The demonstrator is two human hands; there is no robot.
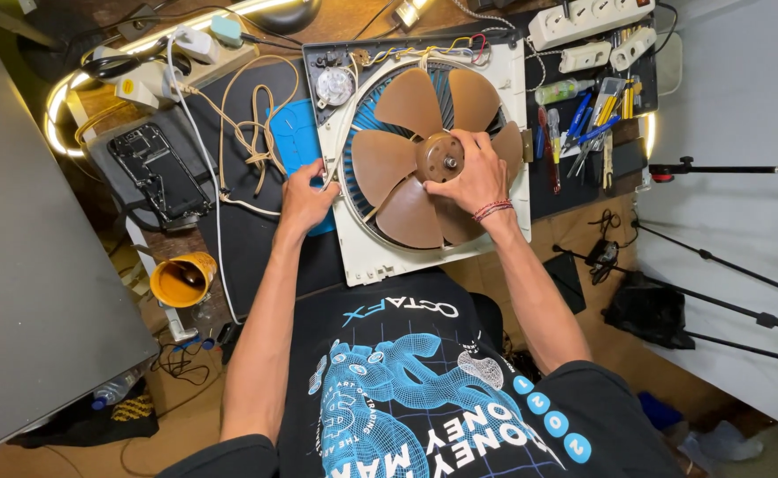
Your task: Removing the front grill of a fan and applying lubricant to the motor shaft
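An opened phone [157, 173] lies on the dark mat [247, 239], beside a coiled beige cord [251, 133]. Screwdrivers [584, 124] lie below white power strips [592, 19]. A yellow cup [182, 279] stands near the mat's left edge.

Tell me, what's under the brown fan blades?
Blue grille slats show between the fan blades, inside the white frame. The blades and the right hand cover the rest.

One head-worn view looks steeply down from just above the square white fan housing [424, 150], close, the wearer's torso below it.
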